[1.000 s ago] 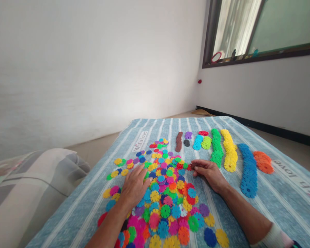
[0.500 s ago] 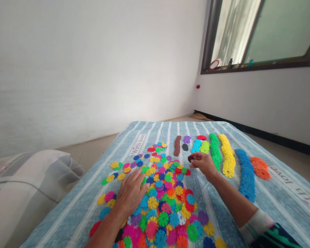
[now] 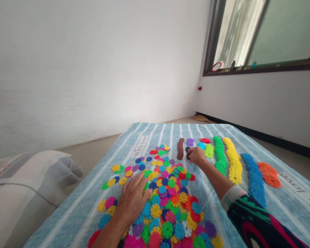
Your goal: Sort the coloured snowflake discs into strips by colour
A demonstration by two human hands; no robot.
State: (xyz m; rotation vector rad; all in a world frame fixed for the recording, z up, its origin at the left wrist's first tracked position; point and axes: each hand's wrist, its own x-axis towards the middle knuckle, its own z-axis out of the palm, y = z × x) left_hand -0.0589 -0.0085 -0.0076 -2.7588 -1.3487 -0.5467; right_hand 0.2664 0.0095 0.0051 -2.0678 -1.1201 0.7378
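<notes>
Many coloured notched discs lie in a loose mixed pile [image 3: 167, 206] on a blue striped cloth [image 3: 77, 196]. My left hand [image 3: 134, 198] rests open on the pile's left side, fingers apart. Near the back, my right hand [image 3: 196, 155] pinches a dark brown disc [image 3: 188, 155] just in front of the black discs [image 3: 187, 149]. Left of it is a brown row [image 3: 180, 148]; behind are purple discs [image 3: 190, 142]. To its right lie light blue discs [image 3: 202, 146], lime discs [image 3: 209, 151] and a green row [image 3: 220, 155].
Further right run a yellow row [image 3: 233, 160], a blue row [image 3: 253, 179] and orange discs [image 3: 269, 174]. Red discs [image 3: 205, 140] lie at the back. A grey-and-white checked fabric heap [image 3: 36, 186] stands at the left. Walls and a window are beyond.
My right hand has moved away from me and slightly left with the brown disc, toward the black discs. My left hand stays on the pile. The view has shifted slightly.
</notes>
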